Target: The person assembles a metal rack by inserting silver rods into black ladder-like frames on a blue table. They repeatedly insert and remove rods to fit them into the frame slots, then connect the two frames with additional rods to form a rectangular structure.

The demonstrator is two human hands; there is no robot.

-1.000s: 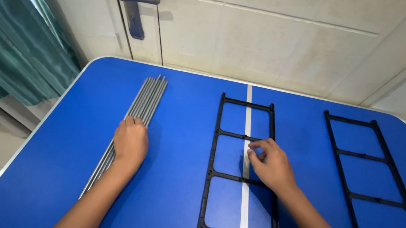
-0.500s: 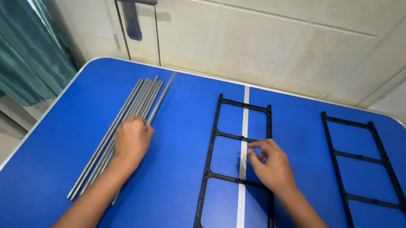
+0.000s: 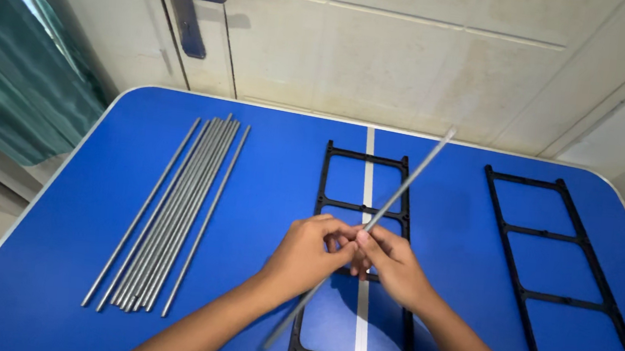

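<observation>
Rod (image 3: 403,184), thin and grey, is pinched by left hand (image 3: 305,255) and right hand (image 3: 388,267) together, its long axis slanting up-right over the black frame (image 3: 323,199) beneath.

A blue table (image 3: 68,251) with a pale rim and a white stripe (image 3: 368,166) down its middle stands against the door. A loose bundle of grey rods (image 3: 171,215) lies on its left part. Two black ladder-like frames lie flat: one (image 3: 325,200) across the stripe, the other (image 3: 548,267) towards the right edge.
</observation>
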